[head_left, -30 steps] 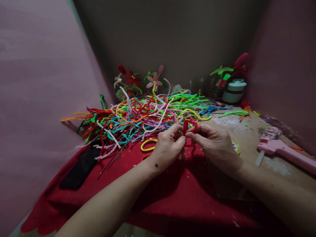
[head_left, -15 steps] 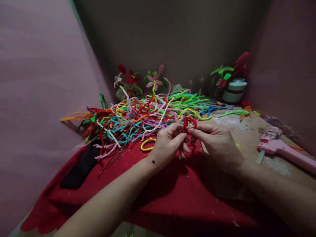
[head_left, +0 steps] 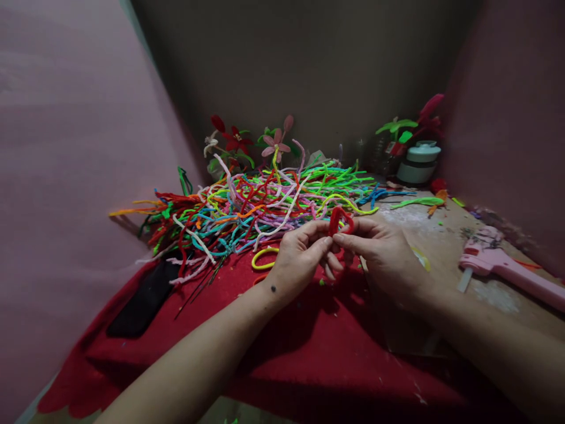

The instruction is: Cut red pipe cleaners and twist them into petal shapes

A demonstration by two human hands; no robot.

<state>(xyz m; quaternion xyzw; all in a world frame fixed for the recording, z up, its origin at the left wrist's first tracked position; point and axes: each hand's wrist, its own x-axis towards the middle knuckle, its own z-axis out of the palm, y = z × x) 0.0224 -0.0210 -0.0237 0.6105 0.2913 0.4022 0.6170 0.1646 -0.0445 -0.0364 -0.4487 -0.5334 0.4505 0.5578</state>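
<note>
- Our left hand (head_left: 296, 259) and right hand (head_left: 383, 254) pinch a red pipe cleaner (head_left: 339, 220), apparently looped, between thumbs and forefingers.
- It sits just in front of the pile of coloured pipe cleaners (head_left: 265, 203).
- A yellow loop (head_left: 263, 258) lies beneath that pile's near edge.

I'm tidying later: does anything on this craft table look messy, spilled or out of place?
Pipe cleaners lie in a tangled heap, whitish smears mark the bare table beside the pink glue gun, and green scraps dot the red cloth. Left hand and right hand pinch a red loop.
</note>
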